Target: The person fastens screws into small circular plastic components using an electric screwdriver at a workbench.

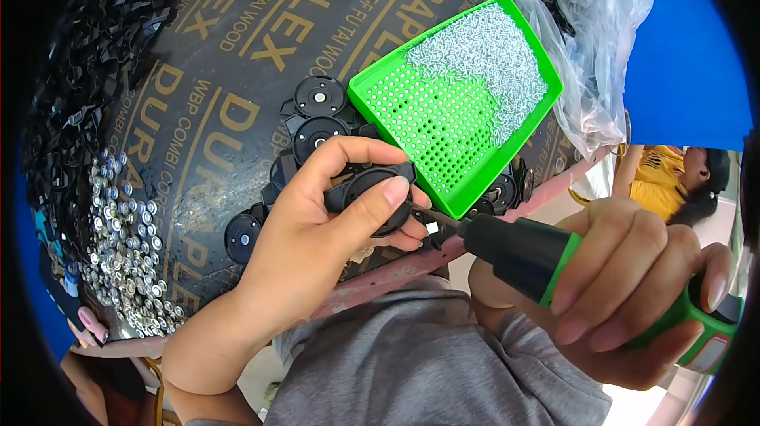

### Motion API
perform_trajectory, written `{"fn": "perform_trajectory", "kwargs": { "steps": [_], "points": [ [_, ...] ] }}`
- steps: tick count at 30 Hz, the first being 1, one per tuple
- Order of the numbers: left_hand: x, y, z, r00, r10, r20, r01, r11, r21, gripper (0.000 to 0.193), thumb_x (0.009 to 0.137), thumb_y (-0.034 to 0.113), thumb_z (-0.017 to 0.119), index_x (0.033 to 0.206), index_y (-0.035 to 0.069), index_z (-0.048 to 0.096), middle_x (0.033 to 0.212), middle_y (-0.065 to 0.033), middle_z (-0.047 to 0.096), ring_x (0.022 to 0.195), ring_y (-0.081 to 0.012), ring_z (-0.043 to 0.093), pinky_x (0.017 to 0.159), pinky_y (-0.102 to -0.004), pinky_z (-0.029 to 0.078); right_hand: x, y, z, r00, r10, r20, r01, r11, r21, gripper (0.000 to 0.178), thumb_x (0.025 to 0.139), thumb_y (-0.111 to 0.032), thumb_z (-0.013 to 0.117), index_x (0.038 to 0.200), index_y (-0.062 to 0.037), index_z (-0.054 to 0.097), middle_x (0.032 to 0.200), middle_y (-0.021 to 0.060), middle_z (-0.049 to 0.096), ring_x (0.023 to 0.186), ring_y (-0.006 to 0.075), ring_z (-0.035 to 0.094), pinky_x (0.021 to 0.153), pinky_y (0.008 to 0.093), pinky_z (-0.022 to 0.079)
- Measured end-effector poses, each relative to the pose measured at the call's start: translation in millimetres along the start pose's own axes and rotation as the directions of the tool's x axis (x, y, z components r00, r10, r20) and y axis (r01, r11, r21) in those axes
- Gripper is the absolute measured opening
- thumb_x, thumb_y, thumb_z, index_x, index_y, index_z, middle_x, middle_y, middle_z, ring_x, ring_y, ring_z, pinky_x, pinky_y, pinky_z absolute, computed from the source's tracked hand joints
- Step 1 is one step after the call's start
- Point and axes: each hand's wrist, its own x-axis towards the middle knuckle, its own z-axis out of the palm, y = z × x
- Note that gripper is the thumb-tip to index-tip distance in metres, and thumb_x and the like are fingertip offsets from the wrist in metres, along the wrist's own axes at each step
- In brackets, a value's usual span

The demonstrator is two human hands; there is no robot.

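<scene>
My left hand [317, 224] is closed round a round black plastic part [372, 188], thumb on top and fingers beneath. In my right hand [625, 275] is a green and black electric screwdriver [522, 252], its fingers wrapped round the body. The screwdriver's bit points left and reaches the right side of the black part; exactly where its tip sits is hidden by my left fingers. Just beyond my left hand lie several similar round black parts [320, 96] with metal centres. A green tray [455, 206] with a perforated bottom stands beyond the held part.
Small silvery screws [514, 62] are heaped in the tray's far right, with others standing in its holes. Round metal pieces [127, 244] lie at left, black plastic parts [103, 54] behind them. A clear plastic bag [594, 54] flanks the tray. Another person [661, 184] sits at right.
</scene>
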Motion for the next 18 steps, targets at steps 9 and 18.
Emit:
{"fn": "perform_trajectory", "kwargs": {
  "steps": [9, 18],
  "points": [
    [-2.4, 7.4, 1.7, 0.994, -0.105, 0.04, 0.108, 0.991, -0.083, 0.025, 0.095, 0.015, 0.055, 0.118, 0.004, 0.05, 0.095, -0.0124, 0.063, 0.078, -0.0201, 0.064, 0.069, -0.0325, 0.056, 0.5, -6.8, 1.0, 0.998, -0.038, -0.059, 0.036, 0.999, -0.021, 0.021, 0.09, -0.016, 0.052, 0.099, 0.0, 0.042, 0.061, 0.0019, 0.052, 0.046, 0.0101, 0.051, 0.045, 0.0208, 0.048],
    [-1.7, 6.4, -0.1, 0.992, -0.108, 0.071, 0.116, 0.987, -0.112, 0.027, 0.096, 0.015, 0.054, 0.119, 0.003, 0.049, 0.095, -0.0123, 0.062, 0.079, -0.0205, 0.064, 0.068, -0.031, 0.057, 0.4, -7.2, -0.2, 0.996, -0.056, -0.067, 0.058, 0.998, 0.029, 0.022, 0.089, -0.016, 0.053, 0.1, -0.0004, 0.041, 0.062, 0.0027, 0.053, 0.045, 0.0107, 0.052, 0.046, 0.0212, 0.049]
  ]
}}
